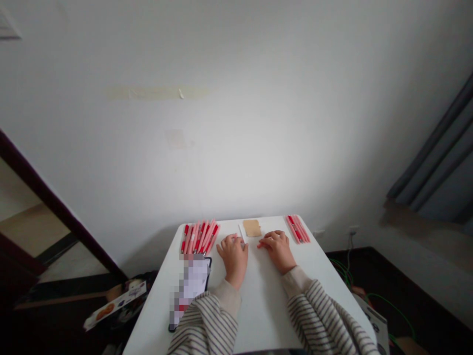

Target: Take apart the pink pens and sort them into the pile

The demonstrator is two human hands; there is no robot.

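Note:
My left hand [234, 259] rests over the far middle of the white table, its fingers curled down. Something pinkish shows at its fingertips, but the fingers hide most of it. To its right, my right hand [280, 250] is closed in a pinch around a small red piece [260, 244]. Just beyond both hands lies a tan square [252, 228], with a thin white strip [242, 230] along its left side. Many pink and red pens [199, 237] lie in a loose row left of my left hand. A smaller group of similar pens [297, 229] lies at the far right corner.
A phone [192, 291] with a blurred screen lies on the table [264, 315], partly under my left sleeve. The wall [258, 123] stands behind the table. Green cables [345, 273] and a box are on the floor at right; clutter [118, 303] is at left.

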